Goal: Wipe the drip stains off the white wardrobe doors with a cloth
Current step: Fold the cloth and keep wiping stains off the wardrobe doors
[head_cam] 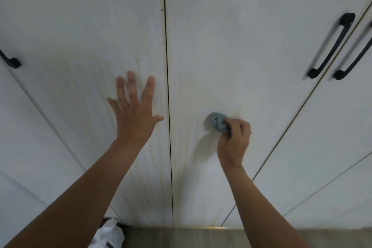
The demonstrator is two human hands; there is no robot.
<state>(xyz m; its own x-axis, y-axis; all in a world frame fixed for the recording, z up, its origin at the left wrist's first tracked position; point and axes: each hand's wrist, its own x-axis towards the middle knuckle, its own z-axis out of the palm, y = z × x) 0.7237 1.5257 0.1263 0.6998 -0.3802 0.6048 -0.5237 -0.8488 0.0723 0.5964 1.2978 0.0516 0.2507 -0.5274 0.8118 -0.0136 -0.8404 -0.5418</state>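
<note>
Head view shows the right hand point(234, 139) gripping a bunched grey cloth point(219, 122) against the right wardrobe door point(231, 56), its fingertips hidden behind it, the left hand point(134, 110) splayed flat on the left door point(80, 36) among faint yellowish drip stains point(153, 167).

Bare door point(231, 56) above & below R hand point(234, 139), room to sweep. Up-right of it two black handles point(333, 46) stick out. To its left, L hand point(134, 115) flat on next door point(80, 26).
</note>
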